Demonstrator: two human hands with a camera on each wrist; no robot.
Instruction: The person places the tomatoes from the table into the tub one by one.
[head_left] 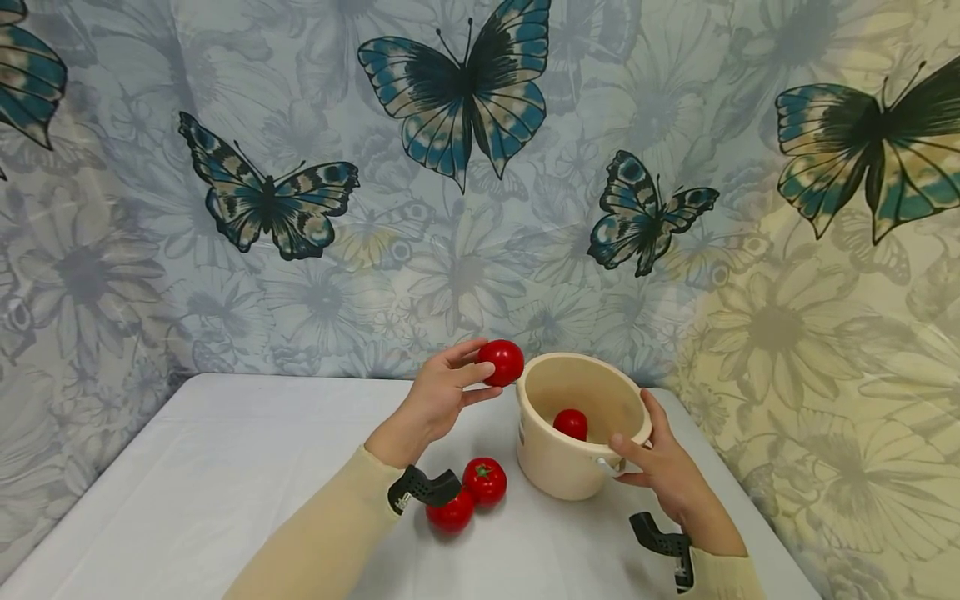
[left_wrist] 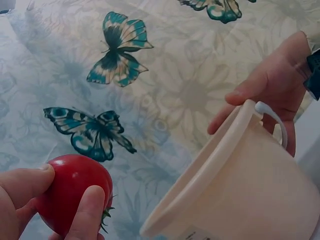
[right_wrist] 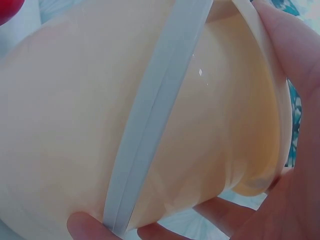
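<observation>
My left hand (head_left: 438, 398) grips a red tomato (head_left: 501, 363) in its fingers, just left of the rim of a cream plastic bucket (head_left: 558, 471). Green sepals show on that tomato's side in the left wrist view. On the bucket's right side, my right hand (head_left: 670, 467) holds the rim, thumb and fingers spread about it by the pale handle (right_wrist: 157, 105). The bucket leans slightly, its mouth facing up and toward me. One tomato (head_left: 571, 424) lies inside it. Two more tomatoes, one with its green top up (head_left: 484, 482), sit on the table below my left forearm.
A white cloth covers the table (head_left: 225, 475). Behind it hangs a flowered backdrop (head_left: 465, 250) with printed butterflies, close past the bucket. The nearer loose tomato (head_left: 452, 512) is partly hidden by the black strap mount (head_left: 423, 486) on my left wrist.
</observation>
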